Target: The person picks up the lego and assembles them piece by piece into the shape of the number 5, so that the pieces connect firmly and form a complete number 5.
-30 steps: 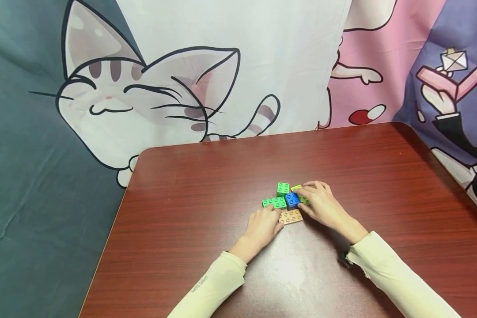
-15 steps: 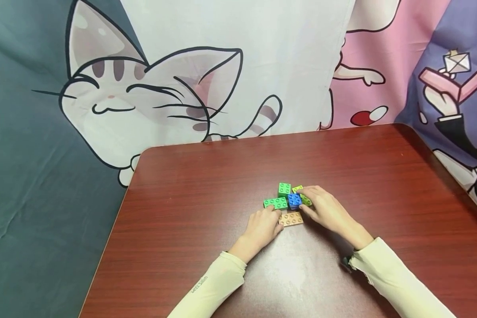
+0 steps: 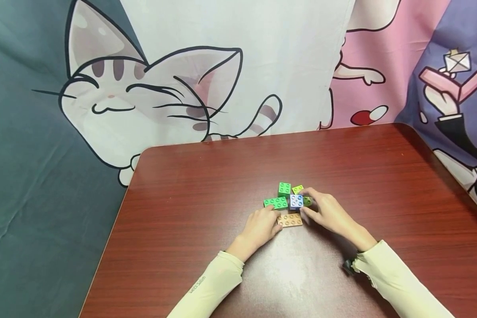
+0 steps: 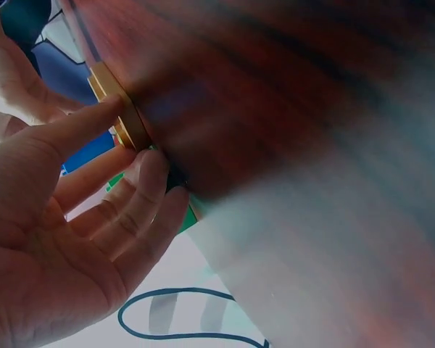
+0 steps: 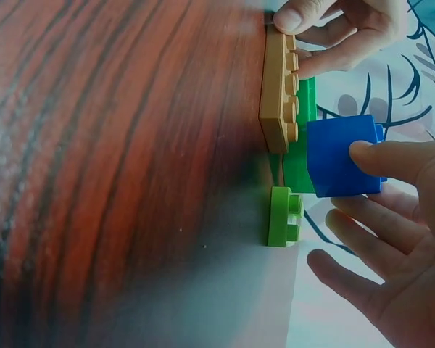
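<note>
**brickwatcher:** Standing right by the reddish-brown wooden table (image 3: pixel 206 185) here. The right hand (image 3: pixel 329 214) has the square blue plastic brick (image 3: pixel 296 201) pinched, thumb on its near face and forefinger over the far side, the other fingers (image 5: pixel 362 235) loose and spread below it. From the right wrist view the blue brick is up off the table, hanging beside the long green studded brick (image 3: pixel 275 202). Any tips for seating it clean?

**studs_up:** Looks to me like the seating step, so I'd square it up first. The blue brick sits just off the fingertips, next to the flat tan studded plate (image 3: pixel 290 219) and the green one. I'd line its edges up with the studs under it before pressing, then push straight down rather than rolling it on from one corner.

**brickwatcher:** What about the left hand (image 3: pixel 260 227)?

**studs_up:** It's well placed. Its fingers are nearly straight, the thumb tip touching the tan plate's near end and the other fingertips against the long green brick. It isn't gripping anything, just bracing. I'd keep that pressure on, as light pieces could skate on a smooth top.

**brickwatcher:** There's also a small lime-green brick (image 5: pixel 285 216) below the right fingers and a square green brick (image 3: pixel 284 188) beyond the fingertips.

**studs_up:** I'd keep the loose fingers from knocking the lime one. Can't tell from here whether the blue is touching any studs yet.
</note>
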A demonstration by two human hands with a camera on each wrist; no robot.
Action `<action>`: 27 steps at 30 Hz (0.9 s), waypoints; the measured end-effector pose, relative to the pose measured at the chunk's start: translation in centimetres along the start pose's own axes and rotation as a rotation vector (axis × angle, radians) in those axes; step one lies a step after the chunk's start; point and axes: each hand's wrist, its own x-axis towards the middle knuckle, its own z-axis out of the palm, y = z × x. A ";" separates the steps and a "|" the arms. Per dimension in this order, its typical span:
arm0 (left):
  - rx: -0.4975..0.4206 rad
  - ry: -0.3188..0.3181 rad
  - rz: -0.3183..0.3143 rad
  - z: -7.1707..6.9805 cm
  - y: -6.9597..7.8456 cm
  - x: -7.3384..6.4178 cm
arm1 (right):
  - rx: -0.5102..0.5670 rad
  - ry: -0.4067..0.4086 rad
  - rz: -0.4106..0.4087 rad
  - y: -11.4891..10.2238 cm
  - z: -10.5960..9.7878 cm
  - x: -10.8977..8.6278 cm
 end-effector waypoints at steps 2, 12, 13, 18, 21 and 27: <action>-0.011 -0.002 0.009 0.0 -0.1 0.0 | 0.037 0.003 -0.004 0.0 0.0 -0.1; -0.042 -0.023 0.016 -0.2 -0.4 -0.1 | 0.171 -0.010 0.017 -0.3 0.0 -0.3; -0.044 -0.022 0.017 -0.2 -0.4 -0.2 | 0.183 -0.013 0.016 -0.3 0.0 -0.4; -0.048 -0.020 0.027 -0.2 -0.5 -0.2 | 0.157 -0.014 -0.010 -0.5 0.1 -0.6; -0.051 -0.020 0.032 -0.2 -0.6 -0.2 | 0.135 -0.028 -0.013 -0.6 0.0 -0.7; -0.074 -0.037 0.021 -0.2 -0.7 -0.1 | 0.225 -0.080 -0.004 -0.8 0.1 -1.0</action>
